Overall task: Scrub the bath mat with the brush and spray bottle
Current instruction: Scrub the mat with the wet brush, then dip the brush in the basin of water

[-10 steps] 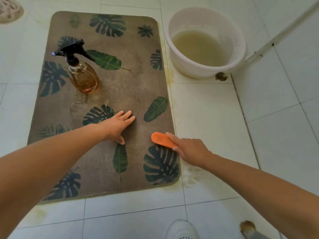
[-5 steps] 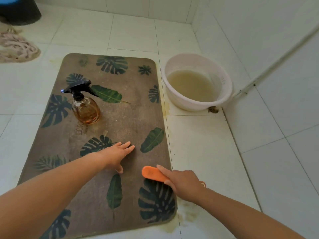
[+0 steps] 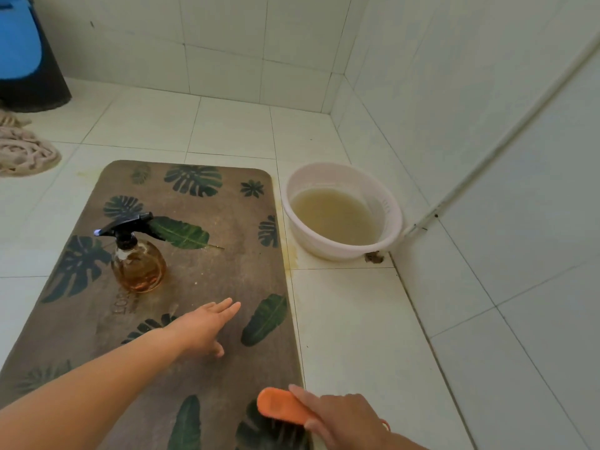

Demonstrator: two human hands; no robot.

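Head view: right grip (image 3: 344,417) clasped round orange brush (image 3: 281,405) on bath mat (image 3: 227,277); left grip (image 3: 204,329) straight-fingered.

The brown bath mat (image 3: 211,280) lies on the white tiled floor (image 3: 357,319). The spray bottle (image 3: 138,258) stands upright near the mat's left edge. The left hand (image 3: 203,329) rests with straight fingers on the middle of the mat. The right hand (image 3: 344,420) grips the orange brush (image 3: 279,405) at the near right corner. A white basin (image 3: 337,253) of cloudy water stands just beside the far right corner.
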